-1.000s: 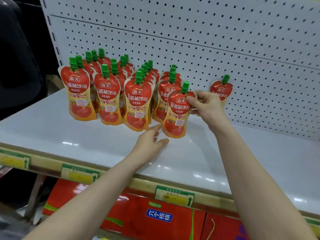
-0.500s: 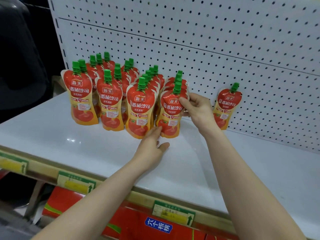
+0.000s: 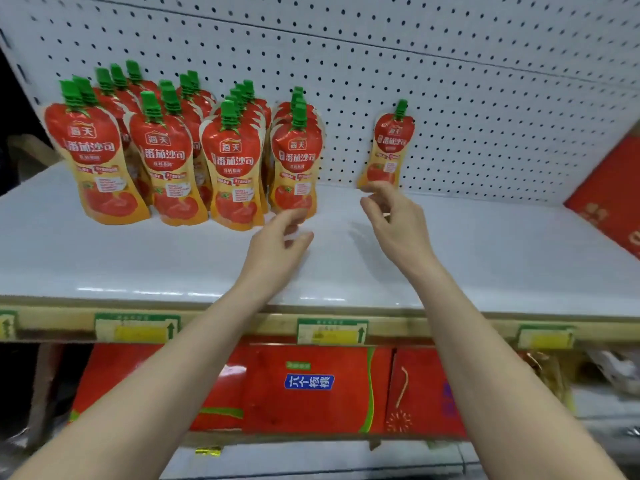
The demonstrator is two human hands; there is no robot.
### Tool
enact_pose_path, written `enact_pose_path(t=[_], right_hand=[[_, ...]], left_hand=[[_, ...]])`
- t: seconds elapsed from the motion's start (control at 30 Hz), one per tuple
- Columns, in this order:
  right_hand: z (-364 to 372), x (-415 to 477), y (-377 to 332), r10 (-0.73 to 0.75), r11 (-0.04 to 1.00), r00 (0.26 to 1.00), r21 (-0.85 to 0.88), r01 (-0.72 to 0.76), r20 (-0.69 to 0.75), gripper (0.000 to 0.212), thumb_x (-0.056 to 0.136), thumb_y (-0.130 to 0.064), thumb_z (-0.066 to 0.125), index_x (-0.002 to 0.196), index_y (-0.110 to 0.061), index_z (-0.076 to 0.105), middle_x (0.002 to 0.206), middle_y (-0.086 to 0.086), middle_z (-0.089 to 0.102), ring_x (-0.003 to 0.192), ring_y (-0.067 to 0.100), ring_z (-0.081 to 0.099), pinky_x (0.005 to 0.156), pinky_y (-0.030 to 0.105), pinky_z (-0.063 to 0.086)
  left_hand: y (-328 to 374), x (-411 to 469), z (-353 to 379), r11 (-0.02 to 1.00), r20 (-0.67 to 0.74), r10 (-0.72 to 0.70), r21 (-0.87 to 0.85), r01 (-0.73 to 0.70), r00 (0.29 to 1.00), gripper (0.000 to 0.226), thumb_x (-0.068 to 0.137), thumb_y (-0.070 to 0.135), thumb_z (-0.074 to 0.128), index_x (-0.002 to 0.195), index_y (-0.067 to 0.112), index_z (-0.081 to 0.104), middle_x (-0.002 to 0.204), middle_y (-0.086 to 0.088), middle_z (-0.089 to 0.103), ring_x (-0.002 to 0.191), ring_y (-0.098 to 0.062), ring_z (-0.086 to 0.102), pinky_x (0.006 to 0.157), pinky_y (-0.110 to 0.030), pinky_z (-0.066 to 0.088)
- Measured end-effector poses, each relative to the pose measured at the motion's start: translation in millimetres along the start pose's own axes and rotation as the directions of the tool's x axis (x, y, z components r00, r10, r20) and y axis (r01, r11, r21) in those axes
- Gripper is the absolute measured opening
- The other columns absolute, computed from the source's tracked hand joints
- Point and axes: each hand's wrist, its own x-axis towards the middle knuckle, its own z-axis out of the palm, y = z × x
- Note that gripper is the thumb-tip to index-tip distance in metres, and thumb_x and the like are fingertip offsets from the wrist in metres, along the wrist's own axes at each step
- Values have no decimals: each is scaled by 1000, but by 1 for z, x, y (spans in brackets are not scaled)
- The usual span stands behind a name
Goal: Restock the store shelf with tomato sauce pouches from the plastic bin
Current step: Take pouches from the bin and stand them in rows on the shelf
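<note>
Several red and orange tomato sauce pouches with green caps stand in rows on the white shelf (image 3: 485,258), against the pegboard at the left. The front pouch of the rightmost row (image 3: 294,164) stands upright on its own. A single pouch (image 3: 389,150) leans on the pegboard further right. My left hand (image 3: 277,237) hovers just below the rightmost row, fingers loosely curled, holding nothing. My right hand (image 3: 394,220) hangs in front of the single pouch, fingers relaxed and empty. The plastic bin is out of view.
Red boxes (image 3: 311,386) fill the lower shelf under the price-tag rail (image 3: 332,330). A red box (image 3: 609,199) leans at the shelf's far right. The pegboard back wall (image 3: 450,81) rises behind the pouches.
My right hand has let go of the front pouch of the rightmost row and drawn back to the right. My left hand has pulled slightly away from the pouches. The camera has moved closer.
</note>
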Motion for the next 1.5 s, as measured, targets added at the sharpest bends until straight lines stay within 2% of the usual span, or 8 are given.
enact_pose_path(t=[0.3, 0.5, 0.73, 0.9, 1.07, 1.17, 1.37, 1.5], right_hand=[[-91, -245, 54, 165, 952, 938, -197, -232, -306, 22, 101, -23, 52, 118, -20, 66, 109, -6, 70, 98, 15, 64, 86, 35, 50], [-132, -417, 129, 541, 773, 720, -80, -629, -436, 18, 100, -21, 53, 110, -26, 66, 105, -11, 69, 101, 13, 64, 83, 40, 53], [-129, -531, 255, 886, 403, 385, 21, -915, -260, 28, 97, -13, 55, 123, -18, 63, 110, 1, 72, 105, 24, 67, 82, 29, 44], [-114, -537, 374, 966, 240, 246, -76, -968, -74, 38, 97, -6, 48, 134, -11, 55, 125, 16, 66, 116, 38, 59, 82, 30, 39], [-90, -530, 482, 994, 94, 68, -395, -914, 81, 29, 99, -5, 40, 120, -1, 60, 125, 21, 63, 117, 37, 60, 89, 36, 47], [-70, -537, 530, 998, 1, -23, -389, -921, 58, 27, 97, -12, 44, 116, -6, 63, 121, 15, 66, 112, 32, 63, 79, 32, 47], [-62, -543, 556, 990, -138, -143, -222, -965, 10, 27, 87, -33, 67, 97, -8, 59, 104, 10, 67, 99, 32, 64, 76, 35, 46], [-75, -532, 558, 985, -143, -142, -1, -990, 96, 22, 89, -32, 68, 99, -13, 63, 101, 7, 68, 89, 27, 62, 75, 32, 46]], left_hand=[[41, -108, 56, 957, 135, 229, -213, -197, 964, 25, 92, 8, 55, 112, 19, 64, 109, 5, 66, 104, -4, 62, 89, -16, 49], [23, -194, 164, 962, 416, 236, -230, -149, 879, 27, 90, 5, 58, 112, 20, 64, 111, 2, 67, 106, -4, 62, 90, -21, 50], [-66, -283, 333, 996, 809, -22, 71, -62, 587, 37, 91, 16, 62, 127, 23, 57, 125, 4, 62, 111, -13, 61, 96, -33, 50], [-137, -323, 459, 921, 888, -235, 333, -201, 396, 52, 91, 22, 63, 140, 17, 46, 141, -7, 50, 128, -25, 49, 105, -38, 40], [-196, -339, 557, 837, 910, -268, 383, -392, 316, 63, 90, 25, 62, 147, 15, 36, 146, -10, 45, 132, -29, 43, 104, -35, 35], [-224, -343, 596, 777, 912, -306, 405, -482, 274, 74, 90, 29, 63, 151, 14, 24, 155, -11, 30, 141, -28, 30, 113, -35, 26], [-246, -352, 616, 671, 850, -417, 527, -521, 323, 85, 82, 30, 72, 149, 10, 23, 152, -11, 34, 135, -32, 38, 107, -39, 37], [-225, -354, 595, 612, 828, -264, 541, -577, 495, 61, 78, 8, 68, 133, 18, 43, 130, -6, 47, 108, -32, 55, 78, -42, 51]])
